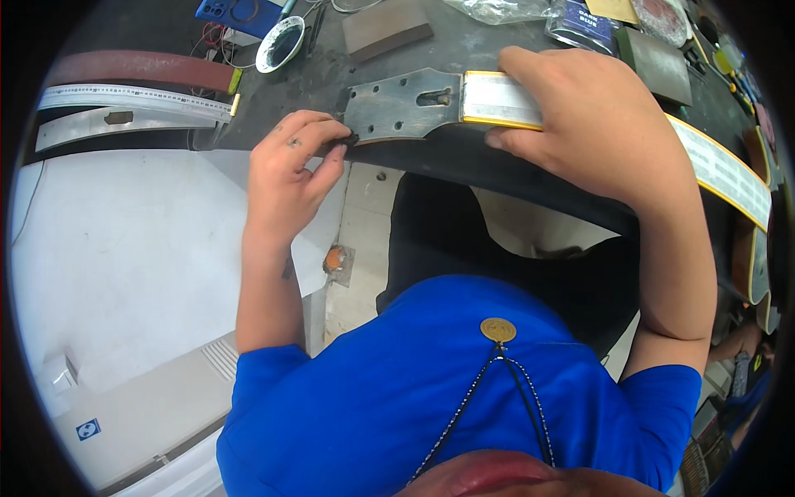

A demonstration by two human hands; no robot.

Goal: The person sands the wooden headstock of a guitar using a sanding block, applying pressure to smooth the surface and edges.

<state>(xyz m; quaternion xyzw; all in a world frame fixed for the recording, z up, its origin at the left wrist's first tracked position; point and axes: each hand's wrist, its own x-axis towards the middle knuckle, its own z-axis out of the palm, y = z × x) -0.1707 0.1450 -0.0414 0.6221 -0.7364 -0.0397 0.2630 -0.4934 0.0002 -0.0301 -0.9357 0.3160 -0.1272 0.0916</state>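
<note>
An electric guitar lies across the dark bench, its dark grey headstock (397, 106) pointing left and showing several peg holes and a slot near the neck. The guitar neck (502, 100) has a pale covering over its fingerboard and yellow edges. My right hand (592, 116) wraps over the neck from above, thumb on the near side, and grips it. At the near left corner of the headstock, my left hand (296, 161) has thumb and fingers pinched together. A small dark bit shows at those fingertips; its kind is too hidden to name.
At left lie a steel ruler (137, 99), a reddish-brown long block (141, 69) and a metal strip (79, 130). Behind the headstock stand a bowl of dark stuff (281, 45) and a brown block (387, 28). A dark green block (654, 65) and plastic packets (581, 25) sit back right.
</note>
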